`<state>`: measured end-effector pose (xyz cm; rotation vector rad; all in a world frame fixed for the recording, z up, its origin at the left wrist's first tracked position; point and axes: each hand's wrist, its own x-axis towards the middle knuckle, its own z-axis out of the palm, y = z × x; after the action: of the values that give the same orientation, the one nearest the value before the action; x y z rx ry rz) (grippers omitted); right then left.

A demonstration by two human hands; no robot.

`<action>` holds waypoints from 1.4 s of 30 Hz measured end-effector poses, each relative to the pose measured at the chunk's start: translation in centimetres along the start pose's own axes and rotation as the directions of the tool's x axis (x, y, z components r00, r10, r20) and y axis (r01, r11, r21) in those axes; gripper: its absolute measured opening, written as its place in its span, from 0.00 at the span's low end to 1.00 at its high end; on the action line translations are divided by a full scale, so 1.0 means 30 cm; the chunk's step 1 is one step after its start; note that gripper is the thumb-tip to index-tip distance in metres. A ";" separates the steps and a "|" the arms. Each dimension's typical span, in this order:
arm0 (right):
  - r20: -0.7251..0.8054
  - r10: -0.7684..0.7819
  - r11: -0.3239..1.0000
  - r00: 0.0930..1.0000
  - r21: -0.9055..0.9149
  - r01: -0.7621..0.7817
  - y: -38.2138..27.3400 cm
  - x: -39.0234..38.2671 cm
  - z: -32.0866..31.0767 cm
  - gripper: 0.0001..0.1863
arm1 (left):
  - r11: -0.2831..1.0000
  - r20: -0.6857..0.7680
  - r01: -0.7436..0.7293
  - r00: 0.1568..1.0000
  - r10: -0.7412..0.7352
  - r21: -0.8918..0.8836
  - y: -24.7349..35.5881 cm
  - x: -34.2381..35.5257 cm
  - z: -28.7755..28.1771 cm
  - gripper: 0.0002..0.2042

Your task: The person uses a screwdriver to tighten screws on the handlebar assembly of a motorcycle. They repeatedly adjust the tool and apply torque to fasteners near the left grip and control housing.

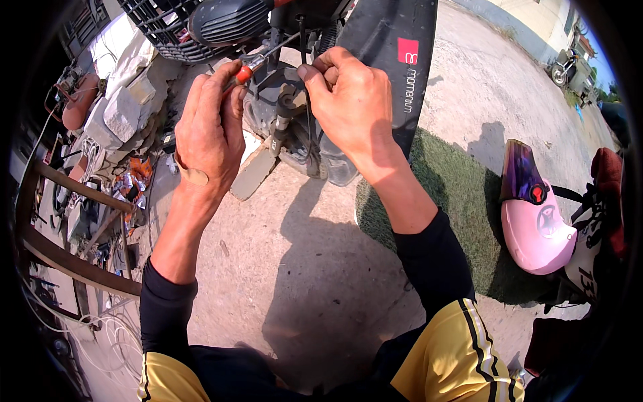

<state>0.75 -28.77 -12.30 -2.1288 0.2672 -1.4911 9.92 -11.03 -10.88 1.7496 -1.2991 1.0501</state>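
Observation:
A screwdriver with a red and clear handle is pinched between the thumb and fingers of my left hand. Its shaft slants up to the right, toward a thin black cable hanging down the front of a two-wheeled vehicle. My right hand is closed, thumb against fingertips, at that cable and seems to pinch it. Behind and below my hands are the vehicle's fork parts. Above them sit a dark ribbed lamp-like housing and a black basket. What the screwdriver's tip touches is unclear.
A large black panel stands beside my right hand. On the right, a pink helmet with a purple visor lies by a green turf mat. Rubble and a rusty metal frame fill the left. A motorcycle stands far right.

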 end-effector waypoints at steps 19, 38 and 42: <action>0.001 -0.126 0.991 0.992 0.034 0.126 0.010 0.005 -0.043 0.08 | 0.991 -0.005 -0.085 0.996 0.086 0.107 0.006 0.010 -0.022 0.15; 0.102 -0.104 0.994 0.989 0.051 0.099 -0.006 -0.023 -0.015 0.09 | 0.993 0.044 -0.119 0.992 0.120 -0.011 0.002 0.044 -0.012 0.13; 0.119 -0.098 0.994 0.988 0.055 0.092 -0.010 -0.024 -0.007 0.09 | 0.996 -0.001 -0.057 0.998 0.057 -0.075 0.013 0.029 0.000 0.13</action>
<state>0.24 -28.26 -12.69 -2.2096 0.0844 -1.3983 9.68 -11.48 -10.06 1.6661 -1.3789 1.0184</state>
